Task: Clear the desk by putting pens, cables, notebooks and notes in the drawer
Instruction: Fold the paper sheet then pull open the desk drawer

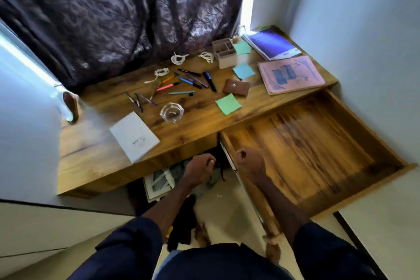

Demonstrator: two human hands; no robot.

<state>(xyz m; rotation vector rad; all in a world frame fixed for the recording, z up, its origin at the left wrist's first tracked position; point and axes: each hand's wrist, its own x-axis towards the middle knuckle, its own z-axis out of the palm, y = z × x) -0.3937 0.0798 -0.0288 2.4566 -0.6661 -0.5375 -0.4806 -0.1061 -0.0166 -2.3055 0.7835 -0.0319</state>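
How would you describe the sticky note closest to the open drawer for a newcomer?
Find the open drawer at the right end of the desk. On the desktop just beyond its left back corner lies a green sticky note, between the glass ashtray and the brown pouch. It is the greenest and nearest the front edge; the teal note and blue note sit back beside the beige organiser.

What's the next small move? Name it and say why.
Probably reach the left hand to the white notebook and lift it: the drawer stands open and empty, that hand holds nothing, and the notebook lies nearest it.
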